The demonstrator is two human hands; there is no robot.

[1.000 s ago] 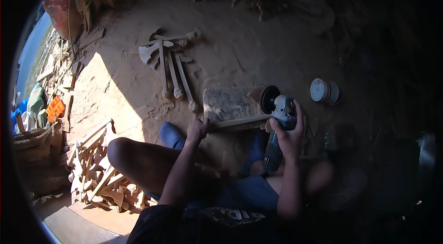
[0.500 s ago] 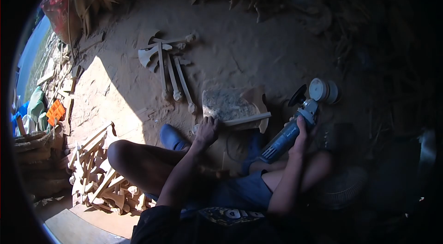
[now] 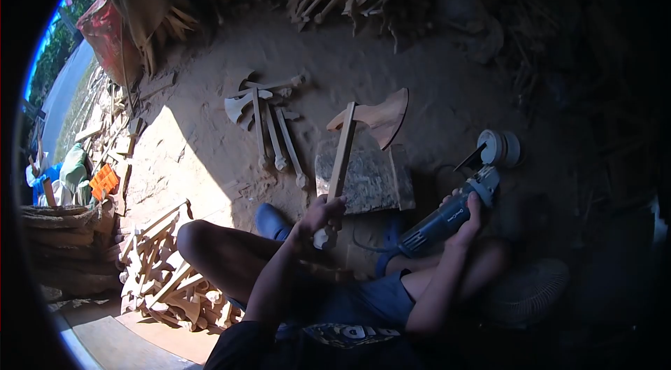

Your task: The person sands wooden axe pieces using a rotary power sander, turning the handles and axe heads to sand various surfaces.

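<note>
Left hand (image 3: 323,216): wrapped round the lower handle of a wooden axe (image 3: 342,153), just above the knobbed butt, which pokes out on the wearer's side of the fist. Handle runs away from the hand, tilted slightly right; the broad flared head is at the far end, well beyond the knuckles. The axe lies wholly to the left of the right hand, apart from it.

Right hand (image 3: 472,222): gripping an angle grinder (image 3: 440,222) near its head. Body slants back toward the wearer, leftward of the hand; disc (image 3: 470,158) beyond the fingers, seen nearly edge-on, overlapping a white tub (image 3: 498,149) in view. Contact between them: cannot tell.

Worn block (image 3: 370,178) on the ground ahead of and between the hands. Axe overlaps it in view; whether they touch, cannot tell.

Beyond the left hand and leftward, a small cluster of wooden axes (image 3: 276,133) on dusty ground. Left of the same hand, past the bent knee, a sunlit heap of carved wood pieces (image 3: 171,286).
</note>
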